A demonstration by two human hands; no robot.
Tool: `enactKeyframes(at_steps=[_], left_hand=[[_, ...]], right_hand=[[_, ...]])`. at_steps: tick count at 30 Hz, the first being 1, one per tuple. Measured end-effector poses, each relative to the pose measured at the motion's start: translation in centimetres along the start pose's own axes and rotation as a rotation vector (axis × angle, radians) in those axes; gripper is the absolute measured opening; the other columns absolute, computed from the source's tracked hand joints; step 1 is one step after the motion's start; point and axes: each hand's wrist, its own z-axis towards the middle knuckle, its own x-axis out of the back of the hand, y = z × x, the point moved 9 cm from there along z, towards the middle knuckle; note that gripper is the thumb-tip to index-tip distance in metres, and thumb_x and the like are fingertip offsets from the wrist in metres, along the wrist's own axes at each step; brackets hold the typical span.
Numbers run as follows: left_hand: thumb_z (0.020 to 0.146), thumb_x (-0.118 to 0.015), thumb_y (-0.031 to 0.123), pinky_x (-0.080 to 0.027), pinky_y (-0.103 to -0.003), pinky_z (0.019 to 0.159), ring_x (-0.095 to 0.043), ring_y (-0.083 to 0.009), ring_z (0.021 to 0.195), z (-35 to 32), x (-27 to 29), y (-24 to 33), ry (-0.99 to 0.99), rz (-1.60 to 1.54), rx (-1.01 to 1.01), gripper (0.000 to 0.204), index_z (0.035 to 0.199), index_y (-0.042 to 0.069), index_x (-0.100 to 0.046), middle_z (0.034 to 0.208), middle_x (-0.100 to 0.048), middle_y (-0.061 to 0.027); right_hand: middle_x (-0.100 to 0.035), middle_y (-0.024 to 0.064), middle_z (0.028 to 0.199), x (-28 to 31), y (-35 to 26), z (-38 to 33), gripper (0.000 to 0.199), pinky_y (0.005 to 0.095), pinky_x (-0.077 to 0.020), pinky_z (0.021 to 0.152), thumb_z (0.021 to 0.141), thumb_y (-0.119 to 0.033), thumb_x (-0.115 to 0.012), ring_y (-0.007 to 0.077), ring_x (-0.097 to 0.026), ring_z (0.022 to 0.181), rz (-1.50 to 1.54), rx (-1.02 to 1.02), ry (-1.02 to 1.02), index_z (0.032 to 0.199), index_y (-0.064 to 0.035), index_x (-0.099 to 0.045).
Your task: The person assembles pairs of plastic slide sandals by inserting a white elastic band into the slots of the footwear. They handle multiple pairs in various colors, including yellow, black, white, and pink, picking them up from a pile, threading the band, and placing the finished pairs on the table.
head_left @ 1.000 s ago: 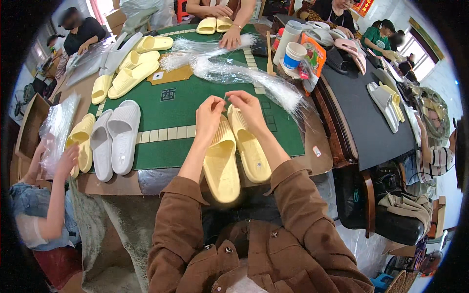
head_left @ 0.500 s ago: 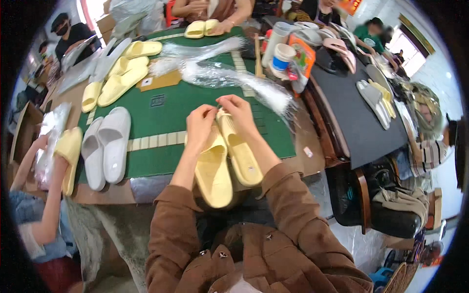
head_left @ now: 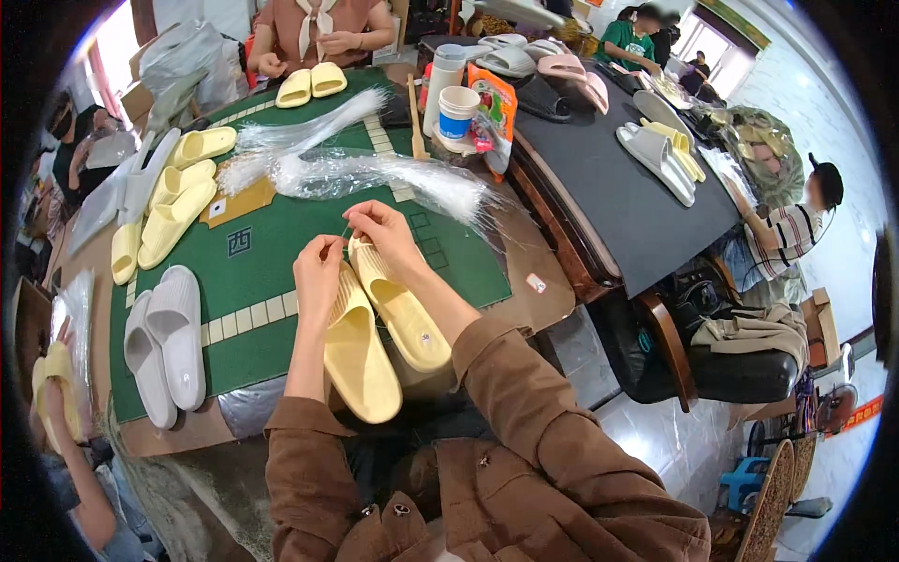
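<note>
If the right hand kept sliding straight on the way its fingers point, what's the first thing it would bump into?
The right hand points left, toward the left hand, which is close beside it above the pale yellow slippers. It would likely meet those fingers first, though depth is hard to judge.

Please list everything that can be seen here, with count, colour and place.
yellow slippers in hand: 2, pale yellow, near table edge, under both hands
grey slippers: 2, light grey, left on green mat
green mat: 1, covers table
yellow slippers at far edge: 2, before another person
clear plastic bags: a heap, transparent, mid table
cup: 1, white and blue, far right of the table
dark table: 1, right, bearing more slippers
left hand: on slipper
right hand: on slipper
</note>
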Motion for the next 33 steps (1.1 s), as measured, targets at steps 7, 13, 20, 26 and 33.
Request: enactKeyframes(at_steps=[7,13,20,26,33], left_hand=[[0.091,-0.056,0.011,-0.046,-0.030,0.065,-0.058,-0.0148,0.068,0.2,-0.6,-0.3,-0.035,0.005,-0.041,0.016,0.095,-0.002,-0.065,0.078,-0.065,-0.0090],[0.092,-0.056,0.011,-0.045,-0.030,0.065,-0.054,-0.0135,0.068,0.1,-0.1,-0.2,0.027,0.010,-0.078,0.016,0.097,-0.003,-0.063,0.079,-0.063,-0.0086],[0.090,-0.058,0.009,-0.048,-0.031,0.069,-0.062,-0.0174,0.072,-0.4,-1.5,0.9,-0.123,0.065,-0.037,0.016,0.097,-0.003,-0.064,0.082,-0.067,-0.0118],[0.089,-0.057,0.008,-0.048,-0.034,0.071,-0.063,-0.0236,0.074,-0.4,-0.9,0.6,-0.031,0.074,-0.176,0.014,0.096,-0.003,-0.064,0.084,-0.066,-0.0156],[0.088,-0.058,0.007,-0.048,-0.034,0.067,-0.061,-0.0237,0.069,-0.1,-2.2,0.0,-0.091,0.054,-0.159,0.012,0.095,-0.002,-0.063,0.080,-0.065,-0.0142]], right_hand=[[-0.058,-0.0024,0.078,0.3,-0.9,-0.2,0.013,0.0183,-0.0420,0.062,0.093,-0.014,-0.059,0.0032,-0.053,0.069,0.037,0.019,0.024,0.099,-0.0040,-0.065],[-0.066,0.0041,0.083,-1.7,-0.9,-0.6,0.020,0.0234,-0.0460,0.065,0.091,-0.016,-0.059,0.0094,-0.057,0.072,-0.224,0.059,-0.102,0.092,0.0023,-0.068],[-0.058,-0.0007,0.074,0.7,-1.3,0.3,0.018,0.0226,-0.0430,0.060,0.093,-0.017,-0.057,0.0063,-0.052,0.067,-0.012,0.095,0.080,0.095,-0.0021,-0.065],[-0.067,0.0027,0.087,-1.9,-1.5,-0.2,0.020,0.0244,-0.0480,0.063,0.091,-0.020,-0.058,0.0092,-0.060,0.075,-0.366,0.082,-0.095,0.094,-0.0026,-0.067],[-0.065,0.0010,0.094,2.1,-5.9,0.5,0.020,0.0266,-0.0494,0.067,0.099,-0.029,-0.049,0.0106,-0.062,0.092,-0.008,0.077,0.114,0.100,-0.0112,-0.057]])
